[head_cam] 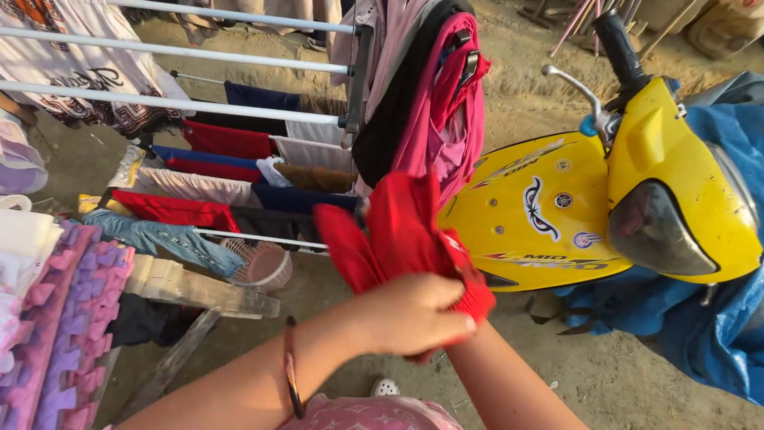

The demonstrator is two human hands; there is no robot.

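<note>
Bunching up from between the two hands, a red cloth stands in the middle of the view, its folds rising in front of the drying rack and the nose of a yellow scooter. The left hand is closed over the lower end of the cloth, fingers curled round the fabric, with a dark bangle on that forearm. The right hand is almost wholly hidden behind the left hand and the cloth; only its forearm shows, rising from the lower right, so I cannot tell how its fingers are set.

Just behind the cloth, a heap of pink and black garments hangs over the end of the rack. On the rack's lower rails lie red, blue, white and brown pieces of laundry. A pink plastic basket sits beneath the rack on the dirt ground. At the far left is a pink and purple foam mat. A blue tarpaulin lies under and beside the scooter at right.
</note>
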